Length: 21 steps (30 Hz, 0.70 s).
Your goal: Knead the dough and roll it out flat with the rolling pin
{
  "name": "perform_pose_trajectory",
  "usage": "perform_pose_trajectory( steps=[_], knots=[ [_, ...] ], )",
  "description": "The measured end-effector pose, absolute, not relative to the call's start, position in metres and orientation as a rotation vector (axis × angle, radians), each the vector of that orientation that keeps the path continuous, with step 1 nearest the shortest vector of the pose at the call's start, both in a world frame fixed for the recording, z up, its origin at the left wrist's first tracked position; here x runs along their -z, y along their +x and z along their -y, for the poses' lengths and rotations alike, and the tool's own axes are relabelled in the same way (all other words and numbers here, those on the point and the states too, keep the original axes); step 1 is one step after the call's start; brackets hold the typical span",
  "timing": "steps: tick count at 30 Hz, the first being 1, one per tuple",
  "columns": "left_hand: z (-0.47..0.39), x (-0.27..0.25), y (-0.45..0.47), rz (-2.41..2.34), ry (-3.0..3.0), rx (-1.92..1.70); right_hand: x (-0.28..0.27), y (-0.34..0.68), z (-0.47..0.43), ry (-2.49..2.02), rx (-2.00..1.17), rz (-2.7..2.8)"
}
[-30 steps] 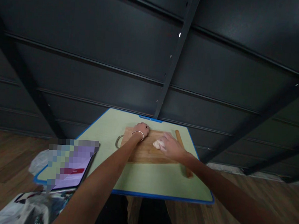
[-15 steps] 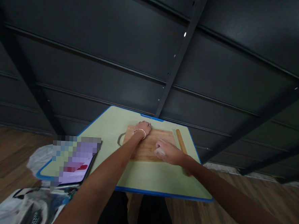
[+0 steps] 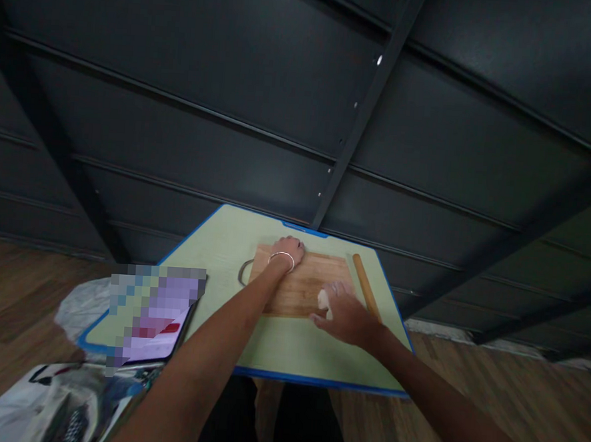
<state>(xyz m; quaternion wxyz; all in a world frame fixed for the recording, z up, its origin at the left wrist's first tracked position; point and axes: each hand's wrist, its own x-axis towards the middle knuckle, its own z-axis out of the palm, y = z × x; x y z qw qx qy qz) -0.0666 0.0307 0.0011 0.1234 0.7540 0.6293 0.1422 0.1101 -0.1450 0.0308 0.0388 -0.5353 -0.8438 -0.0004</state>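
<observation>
Apparent kneading step: right hand (image 3: 344, 312) grasps dough (image 3: 323, 299) at four o'clock on board (image 3: 298, 291); left hand (image 3: 290, 248), eleven o'clock, grip indeterminable; another push likely calls for steadying.

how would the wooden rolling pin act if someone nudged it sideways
The rolling pin would likely roll, since it looks slim and round on the flat table. Its straight, wood-coloured length suggests it is stiff. Pushed left, it might bump the cutting board beside it.

bare hands (image 3: 347, 314), pale bangle (image 3: 282, 253), dark trousers (image 3: 308, 422)
</observation>
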Motion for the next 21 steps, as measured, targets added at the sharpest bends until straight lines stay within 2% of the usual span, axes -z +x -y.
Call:
perform_pose_trajectory(
  steps=[3,6,12,21],
  knots=[
    [-0.031,0.0,-0.066,-1.829,2.189,-0.441,-0.041,0.129,0.134,-1.459,-0.209,2.695],
    [-0.031,0.0,-0.067,-1.831,2.163,-0.461,-0.043,0.139,0.126,-1.513,-0.27,2.722],
    [-0.029,-0.001,-0.067,-1.835,2.145,-0.489,-0.037,0.127,0.134,-1.727,0.062,2.692],
    [-0.03,-0.003,-0.067,-1.827,2.186,-0.439,-0.05,0.09,0.108,-2.035,0.385,2.613]
  ],
)
